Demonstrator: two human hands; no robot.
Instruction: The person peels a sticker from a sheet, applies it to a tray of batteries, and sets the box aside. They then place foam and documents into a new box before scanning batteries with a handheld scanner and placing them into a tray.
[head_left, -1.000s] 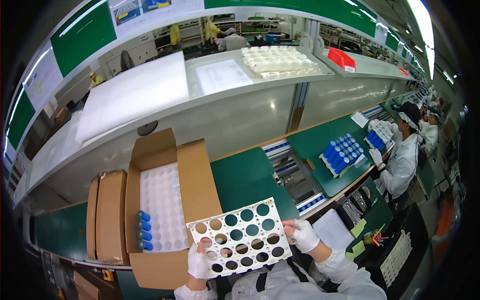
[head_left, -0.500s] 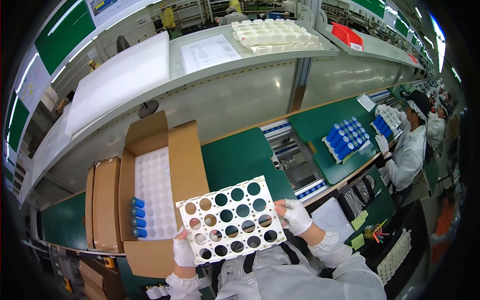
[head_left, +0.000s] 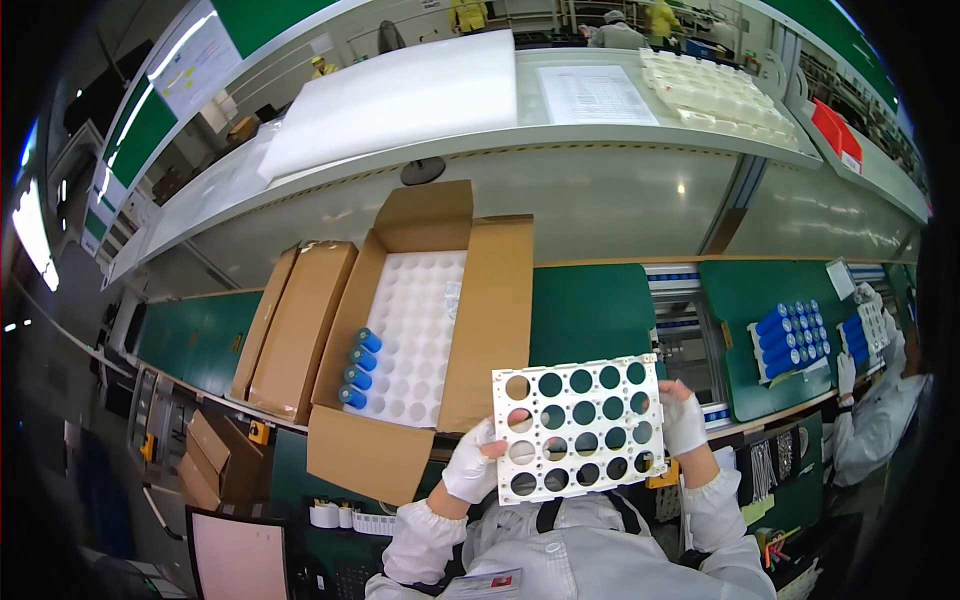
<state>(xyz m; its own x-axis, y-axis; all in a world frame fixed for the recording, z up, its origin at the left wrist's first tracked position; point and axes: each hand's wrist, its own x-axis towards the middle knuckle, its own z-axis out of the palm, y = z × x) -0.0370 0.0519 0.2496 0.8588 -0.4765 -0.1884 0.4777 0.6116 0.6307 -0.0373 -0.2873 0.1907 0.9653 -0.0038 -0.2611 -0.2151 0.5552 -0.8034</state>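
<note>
A white plastic cell holder [head_left: 566, 399] with rows of round holes is held up in front of my body. My left hand [head_left: 470, 466], in a white fingerless glove, grips its left edge with the thumb over the front. At the opposite edge my right hand [head_left: 683, 418], gloved alike, is closed on the holder's upper right side. Left of the holder stands an open cardboard box [head_left: 500, 290] with a white tray [head_left: 415, 310] of round pockets inside. Several blue cylindrical cells [head_left: 361, 358] sit along the tray's left side; its other visible pockets hold none.
Closed cardboard boxes [head_left: 305, 330] stand left of the open box. On the green bench [head_left: 590, 310], a conveyor [head_left: 690, 320] crosses to the right. Beyond it is a holder full of blue cells [head_left: 790, 340], near a co-worker [head_left: 880, 400]. A shelf [head_left: 600, 140] carries white sheets and stacked holders.
My view has swung left, so the bench and boxes appear farther right. The holder stays in both my hands and now appears more level.
</note>
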